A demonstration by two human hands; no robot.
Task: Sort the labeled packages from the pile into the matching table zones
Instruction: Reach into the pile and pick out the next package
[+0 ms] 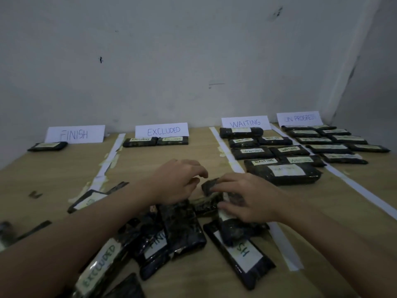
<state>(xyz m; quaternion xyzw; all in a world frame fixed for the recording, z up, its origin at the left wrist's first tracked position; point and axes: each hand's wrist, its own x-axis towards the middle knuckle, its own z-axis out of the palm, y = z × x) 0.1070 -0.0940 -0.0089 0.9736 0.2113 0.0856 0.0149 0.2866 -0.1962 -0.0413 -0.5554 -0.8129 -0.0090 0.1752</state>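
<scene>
both hands work the far edge of the pile. right hand (247, 201) lies over a dark package (214, 186), fingers curled round its far end, thumb low on the near side; it has hold of it. left hand (178, 181) hovers just beside, fingers loosely bent, nothing in it.

pile (182, 233) sits near, centre of the wooden table (53, 168), packages overlapping at angles. one at near left reads excluded (101, 265), one at near right shows part of finish (240, 252).

far side: finish sign (75, 134) with one package, excluded sign (162, 130) with two, waiting sign (246, 122) and in-progress sign (299, 118) with many.

risks, as i judge them: label of the held package is not readable from here, light is dim, so a misread could send it to the wrong zone. lifting from an overlapped heap may drag neighbours across the white strip (283, 244) at right. wrapping looks slick; it could slip.
</scene>
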